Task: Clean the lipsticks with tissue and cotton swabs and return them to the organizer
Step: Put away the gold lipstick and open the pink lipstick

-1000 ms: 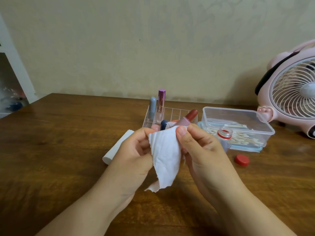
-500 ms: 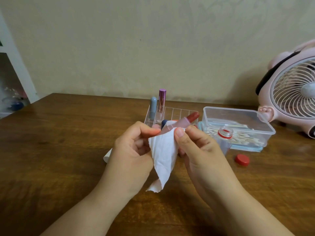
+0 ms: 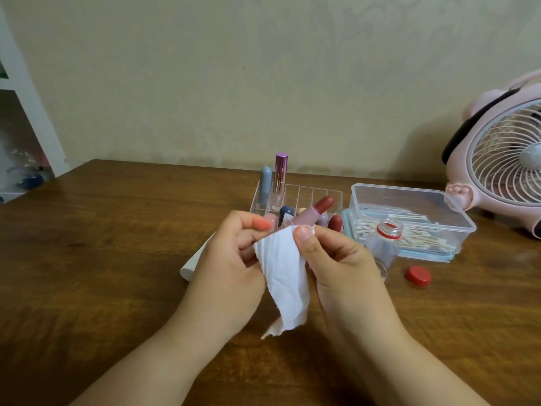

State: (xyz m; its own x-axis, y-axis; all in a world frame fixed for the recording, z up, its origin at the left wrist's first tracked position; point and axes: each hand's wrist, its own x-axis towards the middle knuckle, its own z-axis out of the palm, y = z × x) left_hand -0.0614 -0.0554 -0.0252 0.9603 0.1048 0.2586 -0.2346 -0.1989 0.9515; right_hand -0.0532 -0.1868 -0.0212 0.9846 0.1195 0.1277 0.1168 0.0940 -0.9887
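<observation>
While I wipe this lipstick (image 3: 314, 214), its red bullet pokes out above the tissue (image 3: 285, 276) I have wrapped round its barrel. My left hand (image 3: 231, 259) curls on the tissue's near edge; my right hand (image 3: 336, 259) pinches tissue and barrel together, thumb on top. Just behind, the organizer (image 3: 304, 194) holds two upright lipsticks at its back left and several more along the front, with cells free. I judge this one is mid-clean and not yet returned; the swabs (image 3: 409, 230) lie in their box, seemingly unused on it.
</observation>
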